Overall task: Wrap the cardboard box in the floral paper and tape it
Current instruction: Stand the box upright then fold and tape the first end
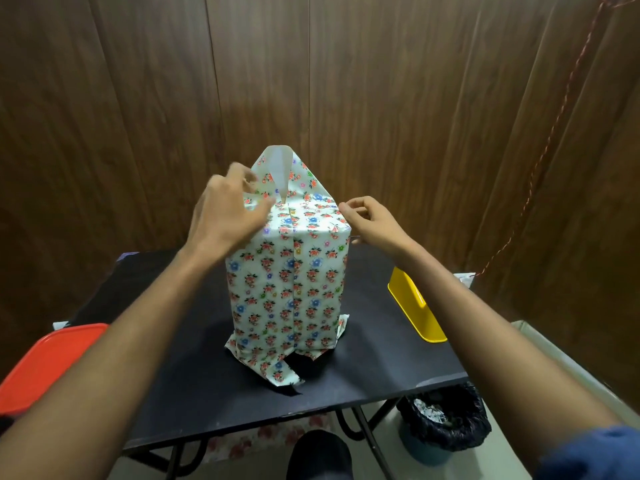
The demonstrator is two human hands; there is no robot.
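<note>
red lid [48,362] left of box, idle | left hand [225,216] fingers flat, pressing top fold | box in floral paper [287,289] upright, bench [381,368] centre | right hand [372,225] fingers pinching right top paper edge, apparently to crease it | yellow tray [414,306] right of box

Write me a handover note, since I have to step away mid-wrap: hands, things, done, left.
Left hand presses the paper at the box top's left side. Right hand pinches the paper at the top right corner.
The wrapped box stands upright on the black table.
Done: sides covered.
Left: fold and tape the raised top flap; the loose bottom flaps too. No tape visible.
</note>
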